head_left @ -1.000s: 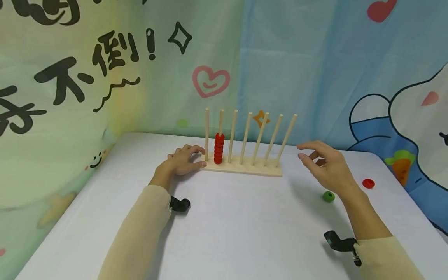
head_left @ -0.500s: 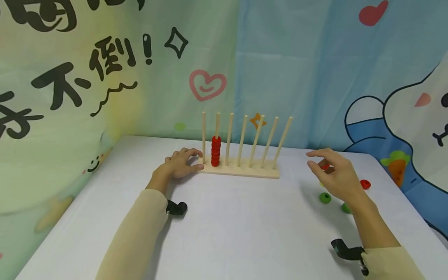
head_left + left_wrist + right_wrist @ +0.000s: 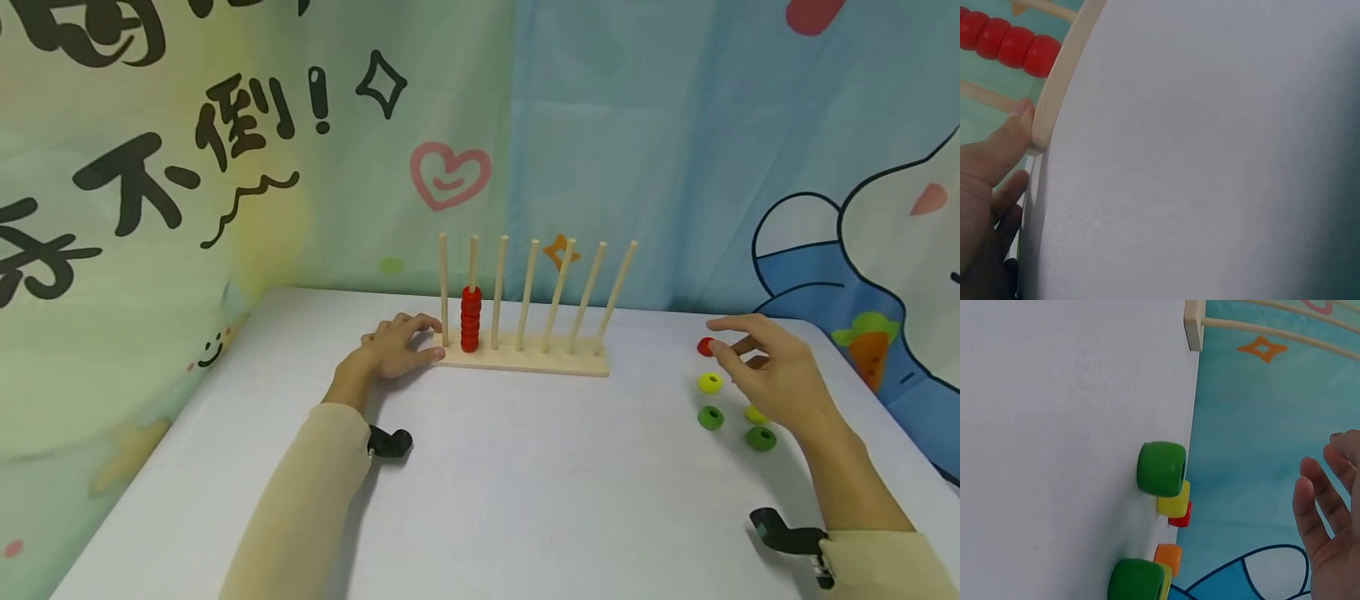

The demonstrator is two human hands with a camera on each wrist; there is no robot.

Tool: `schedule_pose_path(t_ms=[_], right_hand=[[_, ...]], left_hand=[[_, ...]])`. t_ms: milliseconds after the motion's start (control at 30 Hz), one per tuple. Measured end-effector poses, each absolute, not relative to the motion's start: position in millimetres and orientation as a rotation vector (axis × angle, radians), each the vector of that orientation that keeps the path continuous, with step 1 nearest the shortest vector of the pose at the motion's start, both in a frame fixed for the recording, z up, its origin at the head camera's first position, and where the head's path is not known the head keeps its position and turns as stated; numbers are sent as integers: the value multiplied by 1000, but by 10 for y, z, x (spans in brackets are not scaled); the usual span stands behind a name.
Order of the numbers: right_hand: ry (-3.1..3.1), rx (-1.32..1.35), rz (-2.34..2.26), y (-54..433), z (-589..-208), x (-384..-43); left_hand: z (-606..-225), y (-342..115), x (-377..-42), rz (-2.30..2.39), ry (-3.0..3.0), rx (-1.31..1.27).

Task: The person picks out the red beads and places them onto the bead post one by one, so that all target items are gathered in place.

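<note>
A wooden peg rack (image 3: 525, 360) stands at the back of the table with a row of upright pegs. Stacked red beads (image 3: 470, 321) fill the lower part of its second peg from the left. My left hand (image 3: 393, 346) holds the left end of the rack's base, thumb in front; in the left wrist view the thumb (image 3: 1013, 134) touches the base's end. To the right, my right hand (image 3: 780, 375) hovers above loose beads with bent fingers and nothing between them. Near its fingertips lies a red bead (image 3: 705, 347), apparently apart from them.
Below the right hand lie a yellow bead (image 3: 709, 383), another yellow bead (image 3: 755, 415), a green bead (image 3: 711, 417) and a second green bead (image 3: 761, 438). The right wrist view also shows an orange bead (image 3: 1168, 558). A printed curtain (image 3: 615, 150) hangs behind the table.
My right hand has moved right, away from the rack and over the loose beads, bringing several of them into sight. The left hand stays at the rack's end.
</note>
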State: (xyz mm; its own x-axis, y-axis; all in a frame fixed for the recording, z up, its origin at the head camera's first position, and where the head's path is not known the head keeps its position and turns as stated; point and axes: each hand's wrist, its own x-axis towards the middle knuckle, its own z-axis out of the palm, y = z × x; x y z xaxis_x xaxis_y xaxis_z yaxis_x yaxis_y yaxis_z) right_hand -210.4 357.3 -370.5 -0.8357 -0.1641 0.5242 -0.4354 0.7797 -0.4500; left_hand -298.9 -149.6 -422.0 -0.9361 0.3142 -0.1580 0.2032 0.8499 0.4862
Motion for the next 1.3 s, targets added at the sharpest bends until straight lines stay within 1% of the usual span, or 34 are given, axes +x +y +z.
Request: schedule_pose_path(t_ms=[200,333,700,1300], right_hand=[[-2511,379,856,3647,-3673,-2083],[-2540,336,816,3702,-3675,-2068],[-2625,286,701,3924,-3782,-1999],[-2738,124,713,4225,-3879,-1978]], left_hand=[[-4227,-1483,-3003,679,2793,378],[-4245,-1487,-3000,677,2792,381],[-4242,-1483,-2994,684,2781,379],[-4227,-1506,-2995,715,2797,396]])
